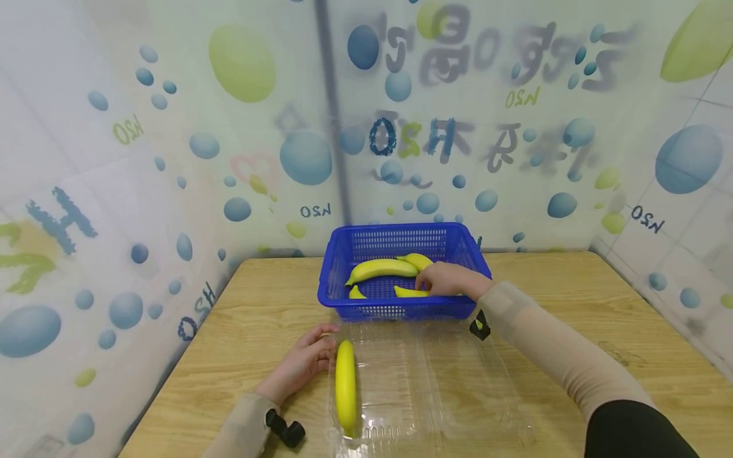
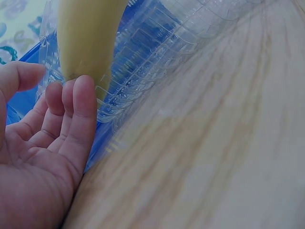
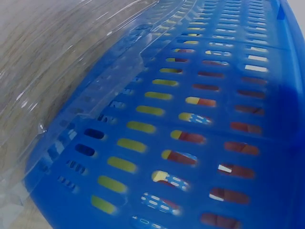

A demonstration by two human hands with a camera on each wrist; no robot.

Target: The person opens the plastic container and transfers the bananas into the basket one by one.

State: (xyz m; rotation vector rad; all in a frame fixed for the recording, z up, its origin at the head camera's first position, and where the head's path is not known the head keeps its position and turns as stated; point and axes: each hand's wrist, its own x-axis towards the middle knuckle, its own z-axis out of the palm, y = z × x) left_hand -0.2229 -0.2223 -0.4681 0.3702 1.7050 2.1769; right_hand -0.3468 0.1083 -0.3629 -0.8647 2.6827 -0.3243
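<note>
In the head view, my right hand (image 1: 449,280) reaches into a blue basket (image 1: 401,312) and grips a yellow banana (image 1: 409,292) near its front wall. The right wrist view shows the basket's slotted side (image 3: 200,119), with yellow and skin behind its holes. My left hand (image 1: 306,359) rests at the left edge of an opened clear plastic container (image 1: 386,388), its fingers (image 2: 82,102) loosely bent and the thumb apart. Inside the container's left side lies one banana (image 1: 346,388), lengthwise along the wall.
More bananas lie in the basket: a long one (image 1: 382,270), one at the back (image 1: 417,260) and a partly hidden one (image 1: 356,292). The container's other half (image 1: 472,394) lies flat on the wooden table (image 1: 584,356). Patterned walls (image 1: 275,159) surround the table.
</note>
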